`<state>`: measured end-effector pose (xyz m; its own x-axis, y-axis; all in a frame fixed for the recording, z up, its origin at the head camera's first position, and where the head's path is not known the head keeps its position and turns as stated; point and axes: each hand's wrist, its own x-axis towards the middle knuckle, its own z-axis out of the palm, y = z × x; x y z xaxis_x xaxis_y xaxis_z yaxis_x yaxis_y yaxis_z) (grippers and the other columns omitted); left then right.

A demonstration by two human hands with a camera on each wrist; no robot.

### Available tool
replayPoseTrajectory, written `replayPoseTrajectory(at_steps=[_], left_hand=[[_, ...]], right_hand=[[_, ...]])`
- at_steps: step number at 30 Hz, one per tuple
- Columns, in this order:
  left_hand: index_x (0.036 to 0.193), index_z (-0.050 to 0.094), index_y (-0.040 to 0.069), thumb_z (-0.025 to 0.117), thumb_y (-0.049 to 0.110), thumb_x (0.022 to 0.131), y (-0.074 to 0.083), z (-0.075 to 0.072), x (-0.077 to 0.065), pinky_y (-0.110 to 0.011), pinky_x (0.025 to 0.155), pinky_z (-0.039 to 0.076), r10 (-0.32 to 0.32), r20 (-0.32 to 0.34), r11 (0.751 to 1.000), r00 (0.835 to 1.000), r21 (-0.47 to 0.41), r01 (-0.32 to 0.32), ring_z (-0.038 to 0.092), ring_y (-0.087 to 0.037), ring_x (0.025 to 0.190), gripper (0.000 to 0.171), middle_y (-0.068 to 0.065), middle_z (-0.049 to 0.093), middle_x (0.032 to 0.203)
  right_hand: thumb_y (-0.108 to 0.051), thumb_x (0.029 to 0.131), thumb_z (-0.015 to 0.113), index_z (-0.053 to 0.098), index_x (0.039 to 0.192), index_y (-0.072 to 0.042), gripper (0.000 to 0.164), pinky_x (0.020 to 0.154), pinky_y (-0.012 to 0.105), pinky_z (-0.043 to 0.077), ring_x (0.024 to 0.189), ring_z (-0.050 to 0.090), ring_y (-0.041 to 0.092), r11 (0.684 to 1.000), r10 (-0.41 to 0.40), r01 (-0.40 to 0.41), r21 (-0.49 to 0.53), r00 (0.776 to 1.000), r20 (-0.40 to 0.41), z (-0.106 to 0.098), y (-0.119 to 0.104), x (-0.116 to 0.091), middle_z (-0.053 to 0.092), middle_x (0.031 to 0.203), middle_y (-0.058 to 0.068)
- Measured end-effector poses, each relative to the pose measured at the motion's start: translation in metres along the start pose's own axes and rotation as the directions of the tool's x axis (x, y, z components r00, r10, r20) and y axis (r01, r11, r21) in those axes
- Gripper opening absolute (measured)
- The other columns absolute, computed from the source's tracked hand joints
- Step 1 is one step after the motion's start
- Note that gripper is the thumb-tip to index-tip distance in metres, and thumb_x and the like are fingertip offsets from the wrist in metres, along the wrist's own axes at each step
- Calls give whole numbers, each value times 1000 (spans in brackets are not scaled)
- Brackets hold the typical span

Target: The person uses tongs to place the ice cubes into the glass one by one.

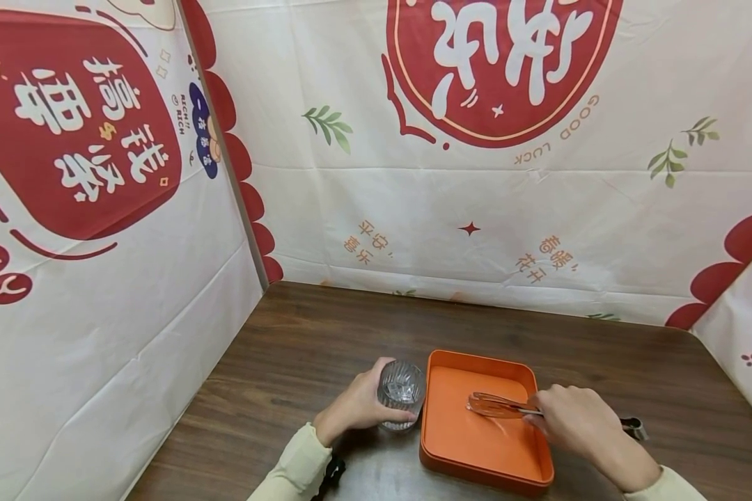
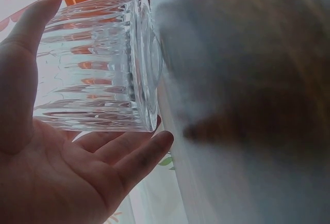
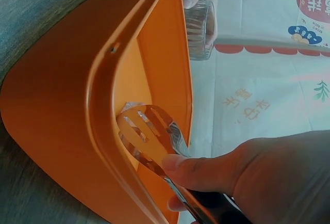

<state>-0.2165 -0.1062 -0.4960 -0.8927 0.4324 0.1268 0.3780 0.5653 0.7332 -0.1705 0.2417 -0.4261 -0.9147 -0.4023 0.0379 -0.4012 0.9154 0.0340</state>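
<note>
A clear ribbed glass stands upright on the table, just left of a square orange tray. My left hand holds the glass, thumb on the near side and fingers round the far side. Whether anything lies inside the glass, I cannot tell. My right hand grips metal tongs with slotted ends over the tray's right wall. In the right wrist view the slotted ends reach down into the tray. A small clear piece shows at their tip, partly hidden; I cannot tell whether they pinch it.
The brown wooden table bears the tray and glass. White printed cloth hangs along the back and at both sides. A dark strap-like thing shows beside the left wrist.
</note>
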Motion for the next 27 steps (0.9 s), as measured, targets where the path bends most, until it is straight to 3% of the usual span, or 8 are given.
replayPoseTrajectory(at_steps=[13, 23, 27], left_hand=[[135, 43, 19, 90, 49, 66, -1, 2, 0, -30, 83, 53, -21, 3, 1000, 1000, -2, 22, 65, -16, 97, 89, -5, 67, 112], [135, 44, 19, 90, 50, 66, 0, 2, -1, -30, 82, 53, -24, 2, 1000, 1000, -8, 24, 65, -16, 97, 89, -5, 67, 112], [135, 44, 19, 90, 50, 66, 0, 2, -1, -30, 82, 53, -20, -1, 1000, 1000, -2, 20, 65, -15, 97, 89, -5, 67, 112]], right_hand=[[-36, 82, 78, 57, 66, -27, 28, 45, 33, 39, 49, 44, 9, 999, -30, 29, -32, 999, -45, 3, 1, -3, 43, 55, -12], [-37, 82, 78, 72, 82, -24, 14, 45, 33, 41, 49, 49, 10, 998, -67, 64, -27, 989, -130, 3, 3, -4, 57, 61, -10], [-37, 81, 79, 72, 82, -25, 14, 45, 33, 41, 49, 50, 10, 997, -74, 70, -31, 984, -163, 3, 3, -5, 57, 61, -10]])
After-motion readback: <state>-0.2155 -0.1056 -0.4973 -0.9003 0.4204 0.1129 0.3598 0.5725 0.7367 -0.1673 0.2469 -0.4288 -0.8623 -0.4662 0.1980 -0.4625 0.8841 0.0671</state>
